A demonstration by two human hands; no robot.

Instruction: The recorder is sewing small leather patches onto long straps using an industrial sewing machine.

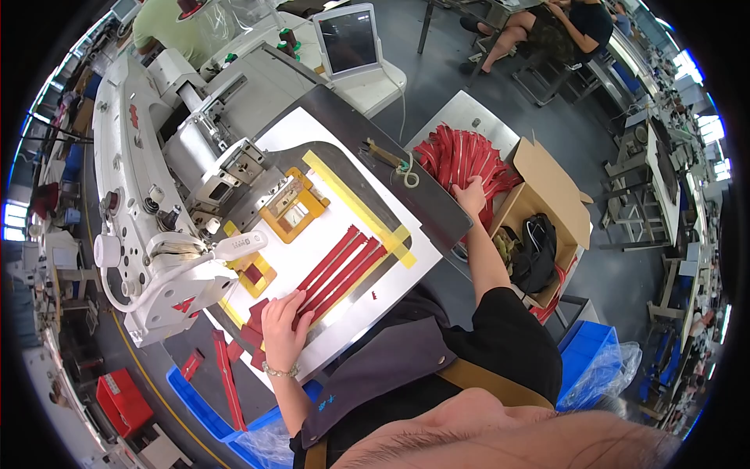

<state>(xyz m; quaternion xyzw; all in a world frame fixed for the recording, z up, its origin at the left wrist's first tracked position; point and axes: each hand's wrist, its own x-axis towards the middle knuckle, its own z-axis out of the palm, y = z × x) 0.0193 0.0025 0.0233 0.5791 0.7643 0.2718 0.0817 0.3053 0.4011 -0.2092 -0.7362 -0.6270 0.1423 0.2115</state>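
Three red zippers (341, 270) lie side by side, slanting across the white work plate (312, 234) of a sewing machine (168, 258). My left hand (284, 327) rests flat on their near ends, fingers stretched out, beside some dark red fabric pieces (256, 316). Off to the right, my right hand (471, 197) reaches into a fanned pile of red zippers (461, 156) on a side table. Its fingers are closed on a zipper at the pile's near edge; their tips are partly hidden. Yellow clamp frames (293, 207) sit under the machine head.
An open cardboard box (547, 199) with a black bag (537, 246) stands right of the pile. Scissors-like snips (383, 152) lie on the dark table edge. A screen (348, 41) stands behind. Blue bins (586, 356) flank me. A seated person (578, 31) is farther off.
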